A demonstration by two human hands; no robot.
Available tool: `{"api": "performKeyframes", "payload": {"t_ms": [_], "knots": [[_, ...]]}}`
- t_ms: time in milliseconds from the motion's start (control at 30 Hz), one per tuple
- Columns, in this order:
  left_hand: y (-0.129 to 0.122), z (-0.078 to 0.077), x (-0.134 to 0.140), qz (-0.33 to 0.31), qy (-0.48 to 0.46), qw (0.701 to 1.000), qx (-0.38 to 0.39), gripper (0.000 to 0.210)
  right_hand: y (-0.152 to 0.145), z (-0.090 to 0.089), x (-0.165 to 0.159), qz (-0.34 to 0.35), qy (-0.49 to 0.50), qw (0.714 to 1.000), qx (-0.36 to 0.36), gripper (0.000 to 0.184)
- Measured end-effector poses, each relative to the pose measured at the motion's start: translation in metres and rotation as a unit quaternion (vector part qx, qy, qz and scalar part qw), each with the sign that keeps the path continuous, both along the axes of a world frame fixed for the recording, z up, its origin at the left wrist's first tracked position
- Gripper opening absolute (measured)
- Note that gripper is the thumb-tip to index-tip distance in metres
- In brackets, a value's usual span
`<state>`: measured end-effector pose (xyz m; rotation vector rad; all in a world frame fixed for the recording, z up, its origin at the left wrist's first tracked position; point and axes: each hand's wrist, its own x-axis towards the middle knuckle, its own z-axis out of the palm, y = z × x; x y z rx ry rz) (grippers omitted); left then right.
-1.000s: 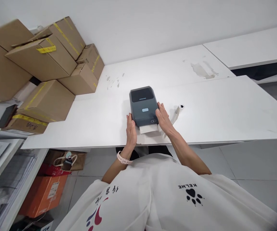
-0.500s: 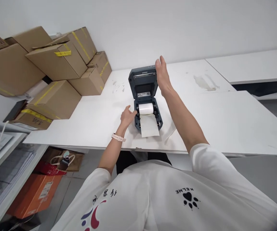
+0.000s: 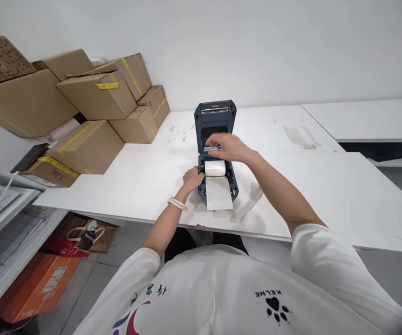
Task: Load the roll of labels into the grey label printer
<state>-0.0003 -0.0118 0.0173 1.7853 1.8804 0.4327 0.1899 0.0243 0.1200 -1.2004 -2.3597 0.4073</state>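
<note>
A dark grey label printer [image 3: 235, 188] stands on the white table with its lid [image 3: 233, 122] raised. Inside its base sits a white label roll [image 3: 215, 168], and a strip of label paper [image 3: 219, 194] hangs out over the front. At the printer's left side, my left hand [image 3: 193, 178] grips the edge of the base, thumb beside the roll. My right hand [image 3: 231, 147] hovers above the roll, in front of the raised lid. Its fingers point left, slightly blurred and apart, and hold nothing.
Cardboard boxes [image 3: 89, 144] with yellow tape are piled at the left against the wall. A crumpled clear strip [image 3: 251, 202] lies right of the printer. Below left are a shelf [image 3: 19, 242] and an orange box [image 3: 36, 286]. A second table [image 3: 382, 118] adjoins at the right.
My right hand has let go of the lid's right edge and moved down and left over the roll. The lid stays up by itself. My left hand has closed on the base's edge.
</note>
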Motion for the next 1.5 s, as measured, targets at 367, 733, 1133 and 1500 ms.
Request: {"api": "performKeyframes", "payload": {"t_ms": [367,733,1133,1500], "knots": [[-0.001,0.0,0.001,0.003,0.026,0.999,-0.021,0.036,0.01,-0.023,0.001,0.099,-0.214,0.956,-0.174,0.076],[-0.001,-0.002,0.0,0.022,-0.009,1.0,-0.02,0.036,0.009,-0.023,0.162,-0.134,0.203,0.962,-0.123,0.105],[0.003,-0.006,-0.001,0.032,-0.029,0.999,-0.025,0.045,0.001,-0.12,0.189,-0.245,0.294,0.899,-0.211,0.102],[0.002,-0.01,0.0,0.044,-0.059,0.997,-0.019,0.046,-0.116,-0.132,0.168,-0.129,0.333,0.885,-0.299,0.061]]}}
